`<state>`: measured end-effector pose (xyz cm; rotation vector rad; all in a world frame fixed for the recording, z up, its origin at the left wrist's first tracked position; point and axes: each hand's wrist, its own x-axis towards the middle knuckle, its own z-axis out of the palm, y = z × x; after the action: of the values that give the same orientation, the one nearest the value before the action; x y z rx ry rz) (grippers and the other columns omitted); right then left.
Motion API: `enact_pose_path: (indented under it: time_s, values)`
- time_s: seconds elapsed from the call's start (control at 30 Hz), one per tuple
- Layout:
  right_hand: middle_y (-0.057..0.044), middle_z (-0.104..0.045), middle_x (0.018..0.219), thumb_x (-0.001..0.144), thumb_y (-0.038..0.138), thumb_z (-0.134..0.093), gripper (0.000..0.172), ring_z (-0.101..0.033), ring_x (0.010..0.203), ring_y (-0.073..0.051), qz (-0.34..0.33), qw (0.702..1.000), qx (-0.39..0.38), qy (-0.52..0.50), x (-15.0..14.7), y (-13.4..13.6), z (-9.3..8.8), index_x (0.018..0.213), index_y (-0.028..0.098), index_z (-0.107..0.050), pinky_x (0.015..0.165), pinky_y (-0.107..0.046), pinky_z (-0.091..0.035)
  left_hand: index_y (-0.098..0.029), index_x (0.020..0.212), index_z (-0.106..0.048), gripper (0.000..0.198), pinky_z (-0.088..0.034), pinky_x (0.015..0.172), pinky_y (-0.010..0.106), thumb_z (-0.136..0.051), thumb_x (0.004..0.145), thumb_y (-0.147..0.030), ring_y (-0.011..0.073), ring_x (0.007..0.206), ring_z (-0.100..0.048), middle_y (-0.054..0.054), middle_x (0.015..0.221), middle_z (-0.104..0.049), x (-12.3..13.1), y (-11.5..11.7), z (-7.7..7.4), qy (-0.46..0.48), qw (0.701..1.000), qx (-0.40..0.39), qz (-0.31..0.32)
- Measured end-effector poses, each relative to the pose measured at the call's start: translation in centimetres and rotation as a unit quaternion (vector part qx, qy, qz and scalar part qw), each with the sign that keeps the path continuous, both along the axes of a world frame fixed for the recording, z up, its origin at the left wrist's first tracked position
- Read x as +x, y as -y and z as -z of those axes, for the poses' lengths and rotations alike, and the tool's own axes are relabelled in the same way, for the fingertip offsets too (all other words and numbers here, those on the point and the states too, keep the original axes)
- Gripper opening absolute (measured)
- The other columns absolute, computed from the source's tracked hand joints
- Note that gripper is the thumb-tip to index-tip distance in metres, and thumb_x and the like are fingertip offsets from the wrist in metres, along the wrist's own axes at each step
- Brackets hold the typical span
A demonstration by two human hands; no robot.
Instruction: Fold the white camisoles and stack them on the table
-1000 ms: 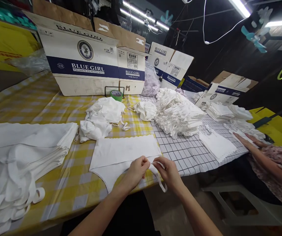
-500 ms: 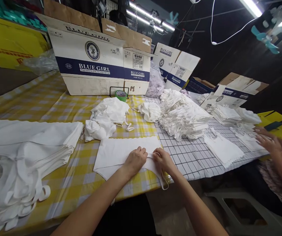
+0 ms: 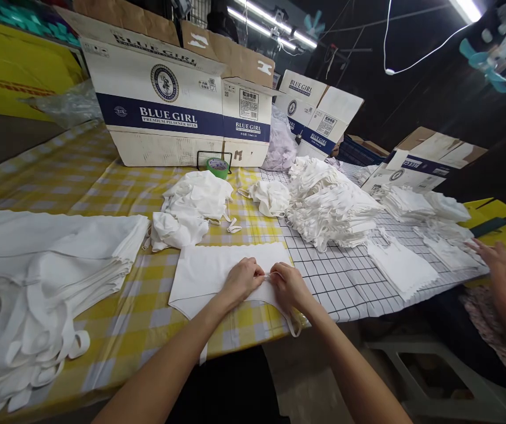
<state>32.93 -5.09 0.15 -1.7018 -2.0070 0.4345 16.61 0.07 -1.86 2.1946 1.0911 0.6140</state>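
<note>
A flat white fabric piece (image 3: 209, 274) lies on the yellow checked tablecloth (image 3: 80, 182) near the table's front edge. My left hand (image 3: 240, 281) rests on its right part, fingers curled in a pinch. My right hand (image 3: 289, 287) is right beside it, also pinched. Between the two hands runs a thin white strap (image 3: 269, 275), and its loop hangs over the table edge. To the left a tall stack of folded white pieces (image 3: 45, 259) fills the table side.
Crumpled white pieces (image 3: 191, 206) and a big heap of white pieces (image 3: 328, 203) lie behind. Blue Girl cardboard boxes (image 3: 169, 106) stand at the back with a green tape roll (image 3: 217, 166). Another person's hand (image 3: 493, 256) reaches over stacks on the grid-pattern cloth (image 3: 345, 277) at right.
My hands have moved forward from the table edge onto the fabric piece and come closer together on the strap. The other person's hand has shifted to the right.
</note>
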Motion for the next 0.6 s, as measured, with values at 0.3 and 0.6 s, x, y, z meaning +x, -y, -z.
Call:
enact_pose_path:
  time_s: [0.3,0.6]
  values:
    - [-0.001,-0.059,0.075,0.080,0.011,-0.046,0.015,-0.052,0.067,-0.013,-0.013,1.000,-0.003,0.018,0.06,-0.21,-0.06,0.075,0.020,-0.057,0.062,-0.023,-0.035,-0.021,0.076,-0.070,0.019,-0.041,0.075,0.030,-0.052,0.077,-0.028,0.0195,0.085,-0.053,0.003,0.078,-0.061,0.00,0.06,-0.17,0.001,1.000,-0.013,-0.001]
    - [0.000,-0.059,0.075,0.080,0.011,-0.046,0.014,-0.052,0.066,-0.013,-0.020,0.999,0.008,0.026,-0.60,-0.36,0.07,0.075,0.020,-0.056,0.061,-0.023,-0.034,-0.021,0.075,-0.068,0.018,-0.041,0.073,0.029,-0.051,0.078,-0.025,0.0184,0.083,-0.052,0.002,0.077,-0.059,-0.03,0.23,0.20,0.003,1.000,0.011,0.004]
